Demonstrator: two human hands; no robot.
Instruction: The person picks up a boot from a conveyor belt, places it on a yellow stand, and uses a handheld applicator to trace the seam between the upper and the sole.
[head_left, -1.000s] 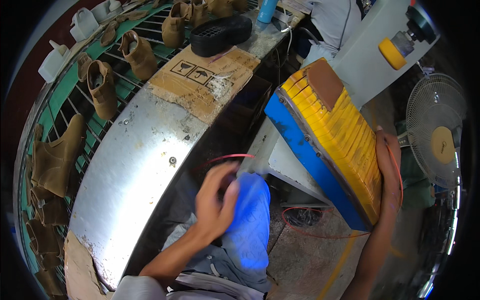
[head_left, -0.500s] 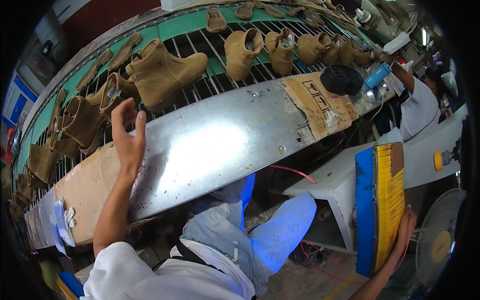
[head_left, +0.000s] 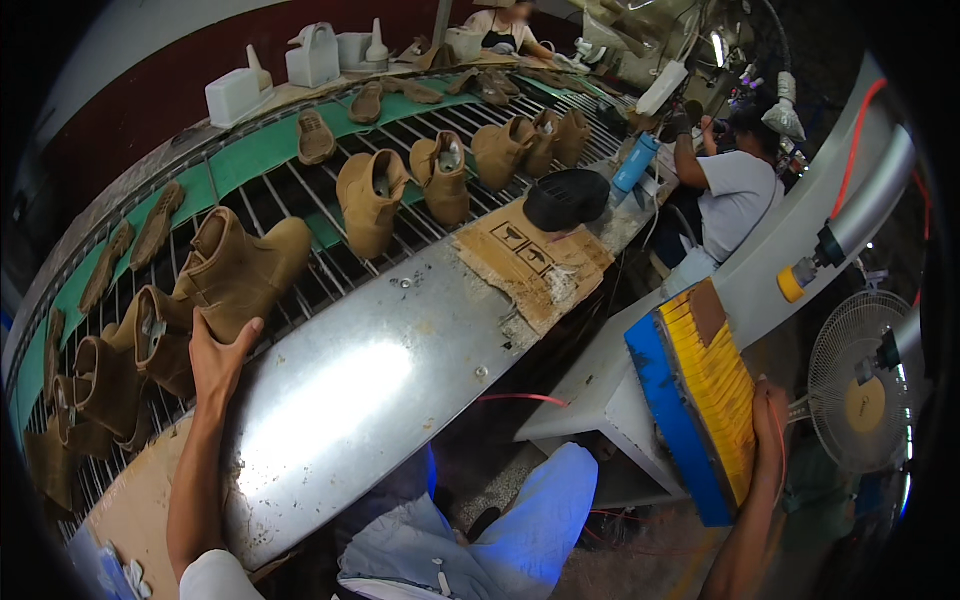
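The left hand (head_left: 222, 360) reaches up to a tan suede ankle boot (head_left: 245, 275) lying on its side on the barred conveyor (head_left: 300, 190), fingers spread open against its sole edge, not closed round it. The boot is soft, brown, with an open top. The right hand (head_left: 770, 425) grips the edge of a blue tray (head_left: 670, 420) stacked with yellow sheets (head_left: 715, 400), held tilted beside the shiny metal surface (head_left: 340, 400).
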